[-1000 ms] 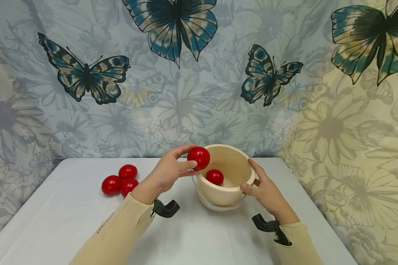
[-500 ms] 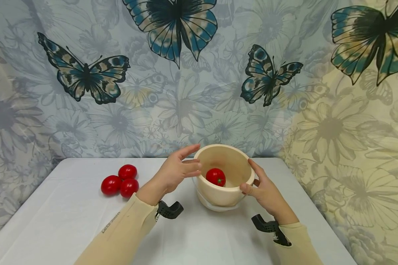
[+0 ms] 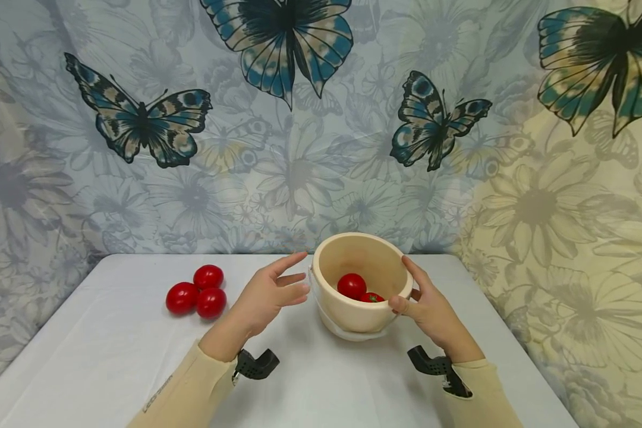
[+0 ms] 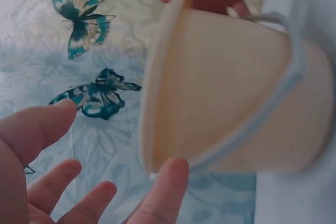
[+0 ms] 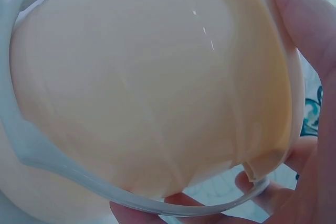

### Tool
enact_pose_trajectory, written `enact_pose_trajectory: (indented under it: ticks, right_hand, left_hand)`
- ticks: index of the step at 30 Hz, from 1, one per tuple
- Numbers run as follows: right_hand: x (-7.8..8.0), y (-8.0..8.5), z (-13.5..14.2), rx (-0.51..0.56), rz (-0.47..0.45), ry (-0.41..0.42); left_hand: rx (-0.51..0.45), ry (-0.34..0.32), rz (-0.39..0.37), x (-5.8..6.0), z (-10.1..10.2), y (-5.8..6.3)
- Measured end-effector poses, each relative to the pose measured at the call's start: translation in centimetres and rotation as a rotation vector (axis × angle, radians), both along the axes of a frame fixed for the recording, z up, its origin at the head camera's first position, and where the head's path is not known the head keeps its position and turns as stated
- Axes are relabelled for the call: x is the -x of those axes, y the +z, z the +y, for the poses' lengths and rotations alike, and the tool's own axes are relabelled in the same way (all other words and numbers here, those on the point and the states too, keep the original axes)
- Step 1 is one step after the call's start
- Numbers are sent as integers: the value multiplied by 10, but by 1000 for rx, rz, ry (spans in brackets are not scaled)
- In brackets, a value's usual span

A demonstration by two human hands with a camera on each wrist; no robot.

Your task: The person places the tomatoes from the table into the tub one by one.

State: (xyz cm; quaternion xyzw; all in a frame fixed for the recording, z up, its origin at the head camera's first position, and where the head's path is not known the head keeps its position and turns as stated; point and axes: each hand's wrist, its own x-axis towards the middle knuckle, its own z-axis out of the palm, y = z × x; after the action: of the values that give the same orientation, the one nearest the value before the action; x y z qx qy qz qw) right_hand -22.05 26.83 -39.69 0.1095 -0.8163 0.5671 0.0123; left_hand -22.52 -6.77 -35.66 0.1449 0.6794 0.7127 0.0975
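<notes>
A cream plastic bucket (image 3: pixel 353 318) with a pale handle (image 5: pixel 94 184) stands on the white table, its mouth facing up. Inside it lie two tomatoes: a round red tomato (image 3: pixel 351 286) and a second tomato (image 3: pixel 373 298) with its green stem showing, partly hidden by the near rim. My right hand (image 3: pixel 430 312) grips the bucket's right side, thumb over the rim and fingers around the outer wall. Just left of the bucket, my left hand (image 3: pixel 264 297) holds nothing, its fingers spread and pointing at the rim. In the left wrist view, one fingertip (image 4: pixel 174 169) overlaps the rim.
Three more tomatoes (image 3: pixel 211 303) sit close together on the left part of the white table (image 3: pixel 112 356). Behind the table's far edge hangs a cloth (image 3: pixel 299 178) printed with flowers and butterflies.
My left hand let a tomato go into the bucket, where two now show, then drew back left and down from the rim. My right hand has kept its hold on the bucket.
</notes>
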Motion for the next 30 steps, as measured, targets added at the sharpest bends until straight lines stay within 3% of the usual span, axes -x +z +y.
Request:
enact_pose_trajectory:
  ticks: [5, 10, 14, 18, 24, 27, 30]
  right_hand:
    - [-1, 1, 0, 5, -4, 2]
    - [-1, 1, 0, 11, -5, 4]
    - [-1, 1, 0, 9, 0, 6]
    - [-1, 0, 0, 12, 3, 2]
    - [0, -1, -1, 20, 5, 4]
    - [0, -1, -1, 19, 5, 3]
    - [-1, -1, -2, 20, 3, 1]
  left_hand:
    - [310, 85, 215, -20, -33, -27]
    - [474, 168, 393, -31, -86, -51]
    - [570, 270, 455, -29, -138, -62]
    - [637, 339, 431, -22, -184, -68]
    - [550, 363, 323, -13, -228, -80]
    - [369, 299, 198, -7, -237, -88]
    - [128, 242, 53, 0, -241, -98]
